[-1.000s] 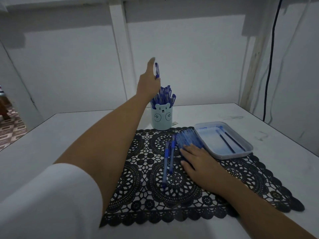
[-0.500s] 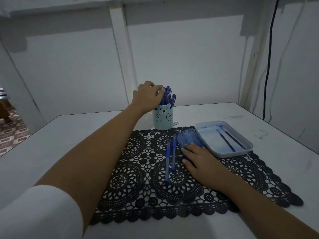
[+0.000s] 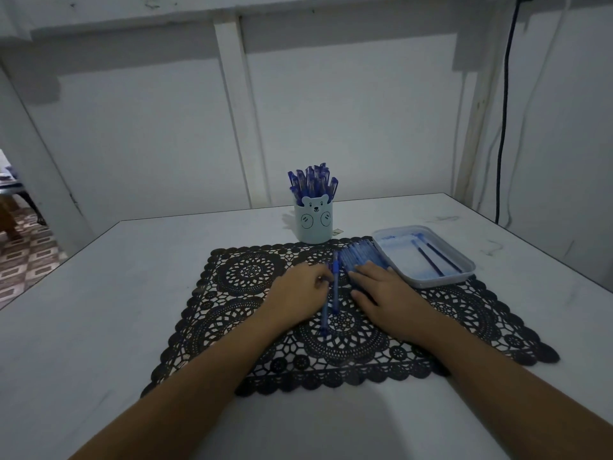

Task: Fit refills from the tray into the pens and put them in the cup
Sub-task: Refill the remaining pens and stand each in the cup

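Observation:
A pale blue bear cup (image 3: 313,224) stands behind the black lace mat (image 3: 252,273) and holds several blue pens (image 3: 313,180). Two more blue pens lie side by side mid-mat, the left pen (image 3: 324,318) and the right pen (image 3: 335,288). My left hand (image 3: 298,288) has its fingertips curled onto the upper part of the left pen. My right hand (image 3: 381,290) lies flat on a pile of blue pen parts (image 3: 360,255) next to the white tray (image 3: 464,272). Two dark refills (image 3: 429,262) lie in the tray.
The mat sits on a white table (image 3: 132,293) whose far edge meets a white wall. A black cable (image 3: 502,127) hangs down the wall at the right. Tiled floor (image 3: 23,257) shows past the table's left edge.
My left hand let a pen drop into the cup, then came down and back to the two pens on the mat. The right hand stayed on the pile.

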{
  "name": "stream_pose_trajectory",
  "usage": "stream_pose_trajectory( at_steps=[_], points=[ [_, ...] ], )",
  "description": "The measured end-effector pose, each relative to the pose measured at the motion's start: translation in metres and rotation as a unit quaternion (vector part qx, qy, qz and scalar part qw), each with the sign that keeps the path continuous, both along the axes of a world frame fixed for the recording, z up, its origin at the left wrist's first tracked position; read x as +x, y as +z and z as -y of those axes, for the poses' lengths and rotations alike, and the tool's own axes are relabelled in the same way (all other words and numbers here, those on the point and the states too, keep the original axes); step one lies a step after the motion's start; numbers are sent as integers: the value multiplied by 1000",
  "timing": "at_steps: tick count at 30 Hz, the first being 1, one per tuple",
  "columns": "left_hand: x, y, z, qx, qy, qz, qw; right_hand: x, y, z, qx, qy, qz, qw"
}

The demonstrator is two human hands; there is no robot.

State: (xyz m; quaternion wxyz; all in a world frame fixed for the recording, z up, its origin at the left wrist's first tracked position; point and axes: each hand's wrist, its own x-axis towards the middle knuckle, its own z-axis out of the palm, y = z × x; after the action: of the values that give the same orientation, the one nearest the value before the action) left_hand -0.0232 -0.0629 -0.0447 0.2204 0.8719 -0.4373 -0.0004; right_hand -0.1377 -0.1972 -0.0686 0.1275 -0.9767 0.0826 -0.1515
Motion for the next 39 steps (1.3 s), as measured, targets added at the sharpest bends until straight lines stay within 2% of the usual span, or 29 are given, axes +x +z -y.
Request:
stream_pose_trajectory(
  at_steps=[9,14,16,19,22,25,27,30,36,39],
  points=[
    [-2,16,-13,90,18,12,996,-4,0,-3,-22,6,37,999],
    [-3,24,-23,105,36,-49,993,-5,0,-2,-27,18,59,998],
    [-2,28,-28,95,38,-58,993,-6,1,-2,-27,19,78,996],
    [-3,30,-36,43,19,-64,997,-7,2,-5,-16,23,151,988],
    [-9,27,-46,-27,-27,-25,999,-8,7,-13,-39,35,215,975],
    [-17,20,-54,-68,-77,34,994,-7,9,-23,-114,66,195,972],
    [-21,14,-57,-89,-102,38,990,-6,8,-28,-167,71,176,967],
    [-24,7,-59,-102,-112,39,988,-4,5,-32,-200,85,177,960],
    [-23,-2,-59,-55,-132,118,983,-10,5,-36,-167,111,152,968],
    [-23,-3,-60,-49,-155,118,980,-13,8,-39,-131,126,138,974]
  ],
)
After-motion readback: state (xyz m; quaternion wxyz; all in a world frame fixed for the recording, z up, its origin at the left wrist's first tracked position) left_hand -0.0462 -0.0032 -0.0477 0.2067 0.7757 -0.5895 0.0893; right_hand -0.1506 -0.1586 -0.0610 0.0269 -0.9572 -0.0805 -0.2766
